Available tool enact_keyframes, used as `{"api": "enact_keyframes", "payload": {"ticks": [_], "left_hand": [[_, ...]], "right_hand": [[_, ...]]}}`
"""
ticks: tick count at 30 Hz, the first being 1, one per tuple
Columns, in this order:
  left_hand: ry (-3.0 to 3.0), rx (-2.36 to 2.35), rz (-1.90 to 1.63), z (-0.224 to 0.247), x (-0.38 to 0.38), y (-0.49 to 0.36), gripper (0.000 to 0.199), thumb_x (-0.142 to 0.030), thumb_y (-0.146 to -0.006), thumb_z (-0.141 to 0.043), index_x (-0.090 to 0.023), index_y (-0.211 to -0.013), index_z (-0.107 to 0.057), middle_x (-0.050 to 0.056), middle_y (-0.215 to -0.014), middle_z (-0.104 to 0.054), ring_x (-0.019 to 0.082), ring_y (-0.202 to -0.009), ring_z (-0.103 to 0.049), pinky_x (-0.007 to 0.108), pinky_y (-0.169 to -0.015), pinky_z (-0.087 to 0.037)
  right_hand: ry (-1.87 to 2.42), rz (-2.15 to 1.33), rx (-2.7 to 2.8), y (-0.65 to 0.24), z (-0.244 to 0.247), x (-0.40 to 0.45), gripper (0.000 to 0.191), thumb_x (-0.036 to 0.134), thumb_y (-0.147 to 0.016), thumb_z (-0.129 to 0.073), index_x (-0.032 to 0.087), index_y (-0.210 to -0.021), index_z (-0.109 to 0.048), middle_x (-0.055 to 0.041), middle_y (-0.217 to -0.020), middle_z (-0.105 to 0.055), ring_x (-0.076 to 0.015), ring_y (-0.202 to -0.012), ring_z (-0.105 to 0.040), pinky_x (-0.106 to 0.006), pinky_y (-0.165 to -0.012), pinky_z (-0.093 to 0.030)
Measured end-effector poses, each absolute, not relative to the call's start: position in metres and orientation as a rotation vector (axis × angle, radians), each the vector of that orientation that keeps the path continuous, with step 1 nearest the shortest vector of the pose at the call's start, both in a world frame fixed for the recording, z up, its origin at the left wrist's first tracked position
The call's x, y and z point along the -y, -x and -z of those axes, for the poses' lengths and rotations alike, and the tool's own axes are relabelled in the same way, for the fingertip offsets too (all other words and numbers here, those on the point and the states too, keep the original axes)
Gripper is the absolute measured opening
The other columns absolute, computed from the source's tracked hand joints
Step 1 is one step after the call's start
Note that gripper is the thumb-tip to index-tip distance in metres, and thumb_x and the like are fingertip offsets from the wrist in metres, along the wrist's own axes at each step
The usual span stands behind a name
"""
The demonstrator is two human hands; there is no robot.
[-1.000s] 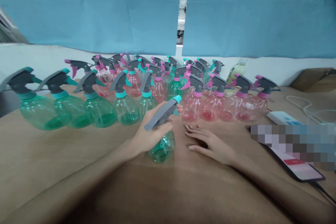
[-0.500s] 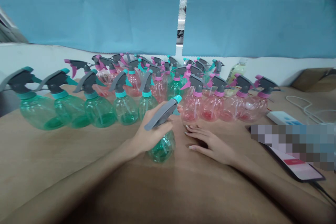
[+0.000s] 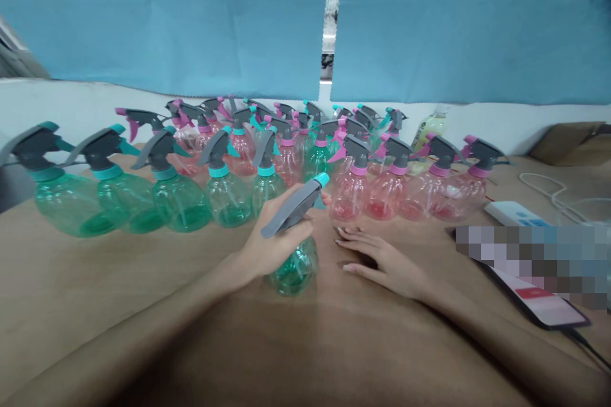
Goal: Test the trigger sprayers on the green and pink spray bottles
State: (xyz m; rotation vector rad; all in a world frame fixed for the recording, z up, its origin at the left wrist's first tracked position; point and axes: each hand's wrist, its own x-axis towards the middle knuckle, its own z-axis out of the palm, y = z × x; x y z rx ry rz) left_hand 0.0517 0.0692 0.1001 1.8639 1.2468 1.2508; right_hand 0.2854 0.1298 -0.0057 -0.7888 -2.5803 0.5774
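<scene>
My left hand (image 3: 277, 238) is closed round the neck of a green spray bottle (image 3: 296, 270) with a grey head and turquoise nozzle tip. The bottle is at the middle of the wooden table, its head pointing up and to the right. My right hand (image 3: 386, 261) lies on the table to the right of it, fingers spread and holding nothing. Green spray bottles (image 3: 184, 203) stand in a front row on the left, and pink ones (image 3: 387, 191) in a front row on the right, just beyond my right hand.
More pink and green spray bottles crowd behind the front rows. A phone (image 3: 539, 299), partly pixelated, lies on the right with a cable, near a white power strip (image 3: 513, 211). Behind the pink row is a yellowish bottle (image 3: 429, 127); a brown box (image 3: 570, 143) sits at the far right.
</scene>
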Motion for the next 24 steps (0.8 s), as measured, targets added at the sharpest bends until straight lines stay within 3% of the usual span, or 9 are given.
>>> {"api": "enact_keyframes", "payload": {"ticks": [10, 24], "left_hand": [[-1.920, -1.280, -1.238, -0.1043, -0.0686, -0.0515, 0.013, -0.016, -0.070, -0.050, -0.020, -0.082, -0.053, -0.004, -0.068, -0.051, 0.014, -0.065, -0.049, 0.027, -0.058, -0.035], [-1.890, -1.235, -1.284, -0.1078, -0.0685, -0.0542, 0.012, -0.013, -0.068, -0.050, -0.019, -0.077, -0.054, -0.003, -0.072, -0.055, 0.013, -0.067, -0.050, 0.026, -0.060, -0.037]], "right_hand": [[0.760, -0.585, 2.569, -0.2854, 0.0070, -0.1313, 0.052, 0.049, -0.087, -0.052, 0.029, -0.135, -0.045, -0.0031, -0.143, -0.043, -0.0243, -0.132, -0.038, -0.050, -0.109, -0.031], [0.775, -0.581, 2.589, -0.2847, 0.0045, -0.1310, 0.053, 0.050, -0.087, -0.051, 0.027, -0.135, -0.044, -0.0030, -0.144, -0.042, -0.0223, -0.134, -0.036, -0.048, -0.111, -0.028]]}}
